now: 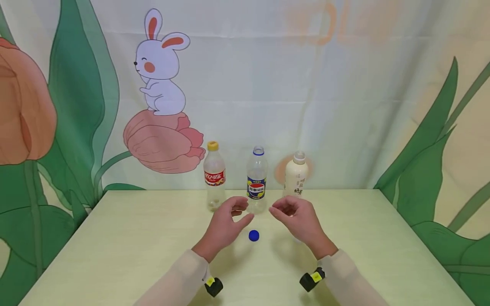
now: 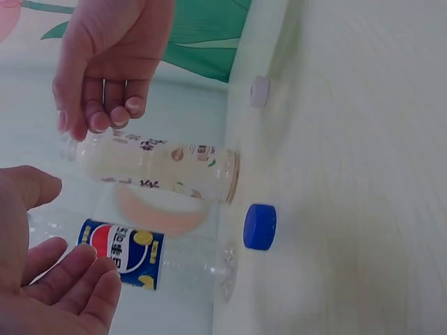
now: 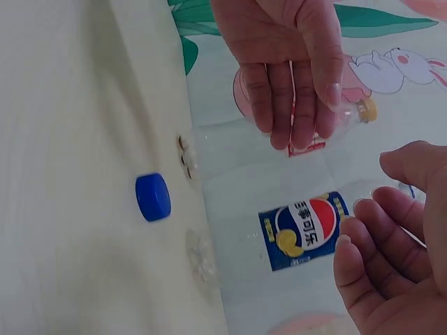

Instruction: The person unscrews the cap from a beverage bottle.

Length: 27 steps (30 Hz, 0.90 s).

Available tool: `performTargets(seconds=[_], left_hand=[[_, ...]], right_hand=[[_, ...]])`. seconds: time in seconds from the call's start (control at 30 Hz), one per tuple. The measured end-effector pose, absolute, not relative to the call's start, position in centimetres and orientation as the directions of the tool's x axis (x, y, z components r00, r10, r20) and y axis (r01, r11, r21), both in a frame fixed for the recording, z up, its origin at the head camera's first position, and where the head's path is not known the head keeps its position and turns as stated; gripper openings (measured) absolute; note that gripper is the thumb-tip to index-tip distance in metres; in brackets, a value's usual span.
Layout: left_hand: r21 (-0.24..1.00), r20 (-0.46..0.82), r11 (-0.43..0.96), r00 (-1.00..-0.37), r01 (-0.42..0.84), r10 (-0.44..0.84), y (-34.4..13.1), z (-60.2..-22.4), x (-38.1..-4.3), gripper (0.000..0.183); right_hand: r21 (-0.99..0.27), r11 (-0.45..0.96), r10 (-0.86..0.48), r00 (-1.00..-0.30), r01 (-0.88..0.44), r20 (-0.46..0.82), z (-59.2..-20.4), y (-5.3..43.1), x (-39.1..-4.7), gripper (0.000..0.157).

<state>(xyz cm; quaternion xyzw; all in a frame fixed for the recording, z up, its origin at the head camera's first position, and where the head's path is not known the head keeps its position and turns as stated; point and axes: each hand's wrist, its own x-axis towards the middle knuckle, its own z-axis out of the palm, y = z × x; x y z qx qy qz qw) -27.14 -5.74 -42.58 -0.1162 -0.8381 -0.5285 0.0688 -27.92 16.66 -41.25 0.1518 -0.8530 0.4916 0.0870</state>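
My left hand point(image 1: 223, 225) and right hand point(image 1: 302, 219) hover above the table, apart, fingers loosely bent, with nothing held. Between them and nearer me, a blue bottle cap point(image 1: 254, 235) lies on the table. Just beyond the hands stands an uncapped clear Pepsi bottle point(image 1: 256, 172) with a blue neck ring. Behind the right hand is an uncapped cream-coloured bottle point(image 1: 296, 174), its lower part hidden. A clear cola bottle point(image 1: 215, 163) with red label and yellow cap stands beyond the left hand. The left wrist view also shows a whitish cap point(image 2: 259, 91) on the table.
The pale table point(image 1: 145, 238) ends at a hanging cloth point(image 1: 245, 85) printed with a rabbit, tulips and leaves. All three bottles stand in a row near that back edge. Each wrist wears a small black device, the left one point(image 1: 214, 287) and the right one point(image 1: 311, 279).
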Motion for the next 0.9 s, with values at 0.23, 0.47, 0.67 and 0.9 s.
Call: performTargets(seconds=[0.23,0.47,0.67,0.9], left_hand=[[0.863,0.264,0.44,-0.964,0.246,0.021,-7.5,-42.2,-26.2,0.044],[0.882,0.276,0.421,-0.956,0.213,-0.095,-9.0,-42.5,-26.6,0.048],[0.902,0.319,0.361,-0.928,0.235,-0.192,-10.6,-43.4,-28.4,0.051],[0.914,0.321,0.339,-0.906,0.221,-0.275,-11.6,-44.0,-30.6,0.062]], right_hand=[[-0.818,0.43,-0.207,-0.924,-0.381,0.321,-41.4,15.5,-27.3,0.011],[-0.836,0.374,-0.219,-0.915,-0.4,0.34,-41.0,13.5,-27.5,0.018],[-0.858,0.325,-0.2,-0.916,-0.398,0.349,-39.7,11.0,-28.1,0.016],[-0.867,0.253,-0.139,-0.903,-0.43,0.407,-38.0,8.0,-29.3,0.021]])
